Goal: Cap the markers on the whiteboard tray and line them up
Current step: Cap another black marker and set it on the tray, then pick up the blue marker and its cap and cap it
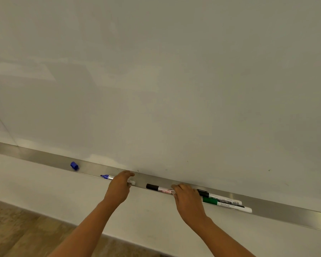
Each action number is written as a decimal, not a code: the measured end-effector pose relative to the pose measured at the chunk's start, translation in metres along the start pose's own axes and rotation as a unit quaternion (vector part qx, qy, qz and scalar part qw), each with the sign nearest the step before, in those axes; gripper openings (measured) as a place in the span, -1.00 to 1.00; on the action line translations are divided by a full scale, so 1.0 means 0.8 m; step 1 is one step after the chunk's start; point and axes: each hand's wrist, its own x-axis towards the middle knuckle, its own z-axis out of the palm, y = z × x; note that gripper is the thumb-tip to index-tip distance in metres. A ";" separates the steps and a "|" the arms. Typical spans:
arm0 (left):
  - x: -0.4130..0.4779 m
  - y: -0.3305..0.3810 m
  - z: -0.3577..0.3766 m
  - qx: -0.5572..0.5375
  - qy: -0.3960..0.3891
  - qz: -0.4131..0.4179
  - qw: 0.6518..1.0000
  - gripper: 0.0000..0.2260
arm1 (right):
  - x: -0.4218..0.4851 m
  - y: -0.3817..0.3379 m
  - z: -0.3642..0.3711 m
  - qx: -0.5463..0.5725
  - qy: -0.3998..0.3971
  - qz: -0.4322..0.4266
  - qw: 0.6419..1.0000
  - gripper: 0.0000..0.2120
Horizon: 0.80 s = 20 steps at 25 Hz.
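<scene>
A metal whiteboard tray runs from the left edge down to the right. A loose blue cap lies on it at the left. The uncapped blue marker lies further right, tip pointing left; my left hand covers its middle, fingers curled over it. A black-capped marker lies in the middle, and my right hand rests on its right end. Beyond that hand lie a second black-capped marker and a green-capped marker, side by side.
The blank whiteboard fills the upper view. Below the tray is a pale wall, then wooden floor at the bottom left. The tray's right stretch holds nothing.
</scene>
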 end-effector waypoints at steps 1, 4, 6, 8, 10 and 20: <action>0.004 -0.010 -0.001 0.065 -0.019 0.013 0.998 -0.62 | -0.001 -0.001 -0.001 0.010 0.007 0.002 1.000 -0.66; 0.011 -0.025 -0.010 0.225 -0.056 0.040 0.972 -0.60 | 0.000 -0.006 -0.006 0.040 0.023 0.001 0.999 -0.74; 0.016 -0.024 -0.017 0.282 -0.058 0.070 0.955 -0.63 | 0.001 -0.014 -0.011 0.054 0.017 0.003 0.998 -0.78; 0.023 -0.020 -0.022 0.314 -0.059 0.097 0.943 -0.67 | 0.004 -0.024 -0.013 0.089 0.008 0.017 0.996 -0.79; 0.028 -0.017 -0.026 0.322 -0.060 0.112 0.938 -0.71 | 0.010 -0.034 -0.017 0.141 0.011 0.037 0.989 -0.77; 0.006 -0.002 -0.009 0.219 0.064 0.333 0.915 -0.69 | 0.040 -0.078 -0.026 0.420 -0.095 0.188 0.883 -0.71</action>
